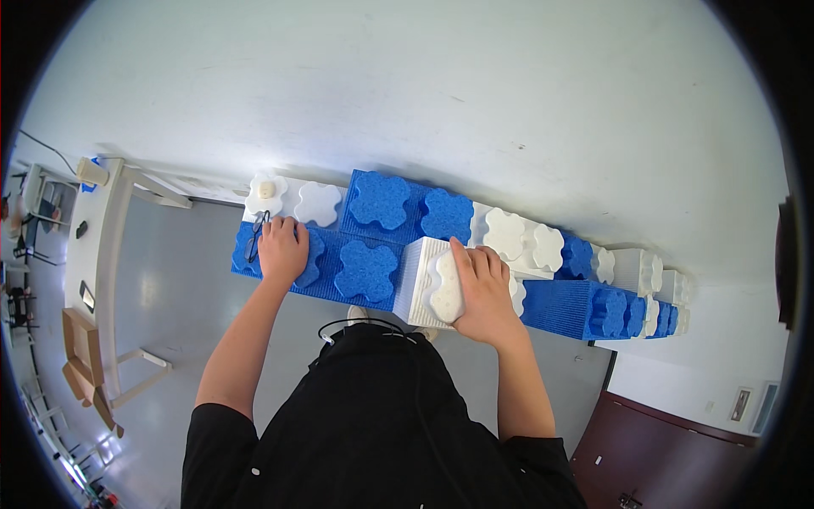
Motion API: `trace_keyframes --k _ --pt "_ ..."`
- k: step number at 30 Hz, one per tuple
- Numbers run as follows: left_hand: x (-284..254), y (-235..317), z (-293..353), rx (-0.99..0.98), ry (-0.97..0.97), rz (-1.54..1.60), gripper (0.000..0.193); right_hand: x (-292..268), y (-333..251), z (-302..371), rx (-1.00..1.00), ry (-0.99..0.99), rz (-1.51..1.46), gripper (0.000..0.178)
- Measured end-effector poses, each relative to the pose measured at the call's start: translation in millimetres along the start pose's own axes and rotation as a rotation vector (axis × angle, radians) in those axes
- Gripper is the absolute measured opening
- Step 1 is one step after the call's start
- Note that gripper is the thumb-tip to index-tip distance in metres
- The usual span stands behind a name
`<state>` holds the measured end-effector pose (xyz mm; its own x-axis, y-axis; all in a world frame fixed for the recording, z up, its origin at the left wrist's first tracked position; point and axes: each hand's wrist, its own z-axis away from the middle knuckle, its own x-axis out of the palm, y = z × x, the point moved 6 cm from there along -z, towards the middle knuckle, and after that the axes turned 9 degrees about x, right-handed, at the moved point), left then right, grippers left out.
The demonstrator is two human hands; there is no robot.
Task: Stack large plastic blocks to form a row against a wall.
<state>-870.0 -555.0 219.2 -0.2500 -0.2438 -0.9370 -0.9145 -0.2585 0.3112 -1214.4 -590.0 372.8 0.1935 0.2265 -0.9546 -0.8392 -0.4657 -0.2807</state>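
Observation:
My left hand [285, 248] lies over the near blue building block [332, 290], its fingers bent round one of the rounded studs. A pair of dark-framed eyeglasses [254, 241] rests on that block, right beside the fingers. To the right, my right hand [485, 293] grips a white foam building block [415, 297] by its stud, thumb on the near side and fingers over the far side. This white block sits at the blue block's right end, with its ribbed side showing. My right palm hides part of its stud.
A pale wall [407, 93] rises behind the row of blue and white blocks [543, 246]. A small cream object [268, 189] sits on a far-left white block [288, 192]. At left are a white table [100, 229], phone [87, 295] and open cardboard box [82, 343].

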Motion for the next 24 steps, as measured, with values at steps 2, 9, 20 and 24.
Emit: trace_keyframes --k 2,9,20,24 --pt "0.1 -0.3 0.2 -0.002 -0.002 0.002 0.031 -0.1 -0.2 0.1 -0.001 0.002 -0.002 0.111" --pt "0.9 0.2 -0.8 0.006 -0.004 -0.004 0.031 0.4 1.3 0.3 0.004 0.0 -0.004 0.111" --pt "0.4 0.2 -0.2 -0.011 -0.001 -0.011 0.031 -1.9 1.6 0.0 -0.016 -0.015 -0.018 0.11" --pt "2.5 -0.3 0.5 -0.003 0.003 0.003 0.031 -5.1 -0.8 0.9 -0.032 -0.044 0.026 0.114"
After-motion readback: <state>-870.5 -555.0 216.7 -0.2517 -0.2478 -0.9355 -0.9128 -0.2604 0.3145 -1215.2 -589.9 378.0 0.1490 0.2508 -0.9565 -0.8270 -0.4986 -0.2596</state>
